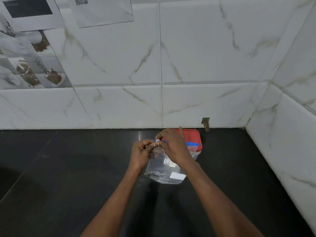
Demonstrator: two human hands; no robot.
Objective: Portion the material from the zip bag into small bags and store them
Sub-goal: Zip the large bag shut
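Fig. | clear plastic zip bag w/ blue seal strip (pixel 164 168): upright on black countertop (pixel 68 177), just in front of red-lidded clear tub (pixel 193 137) | your left hand (pixel 142 153) & right hand (pixel 172 147): fingers pinched on seal | risk: uneven pull tips bag, contents spill.

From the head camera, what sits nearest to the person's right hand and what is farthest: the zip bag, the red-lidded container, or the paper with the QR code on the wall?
1. The zip bag: the right hand is pinching its blue top edge.
2. The red-lidded container: just behind the bag, against the wall.
3. The QR-code paper: high on the tiled wall, to the upper left.
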